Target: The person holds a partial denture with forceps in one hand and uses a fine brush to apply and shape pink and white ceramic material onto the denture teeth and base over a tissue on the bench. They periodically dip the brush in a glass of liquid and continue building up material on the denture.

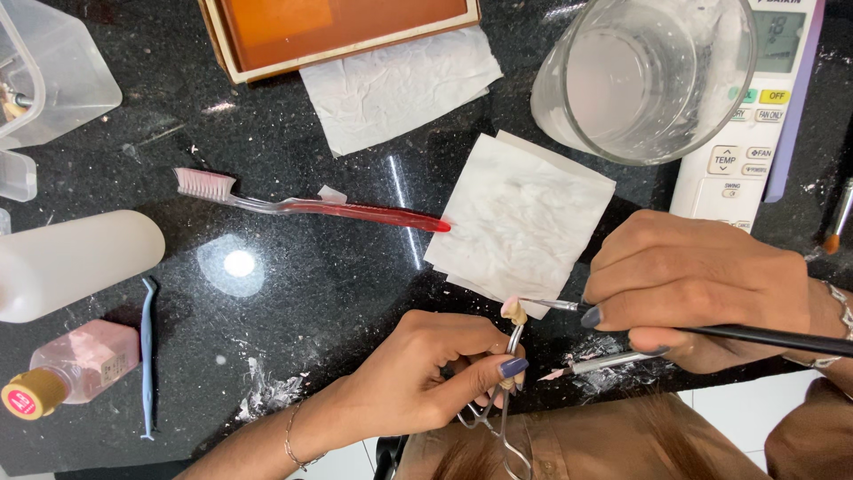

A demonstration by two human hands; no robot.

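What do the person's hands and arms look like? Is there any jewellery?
Both hands are bare, with no gloves or sleeves over the wrists. The left hand has dark blue-grey polished nails and a thin chain bracelet on the wrist. The right hand has the same dark nail polish and a silver bracelet.

On the black speckled worktop (338, 293), the left hand (426, 378) grips metal forceps (502, 400) that clamp a small pinkish tooth-shaped piece (512, 309). The right hand (702, 289) holds a thin black-handled brush (755, 336), its tip touching that piece beside a white paper square (520, 222). A red toothbrush (311, 204) lies to the left, and a clear glass (649, 71) stands above.
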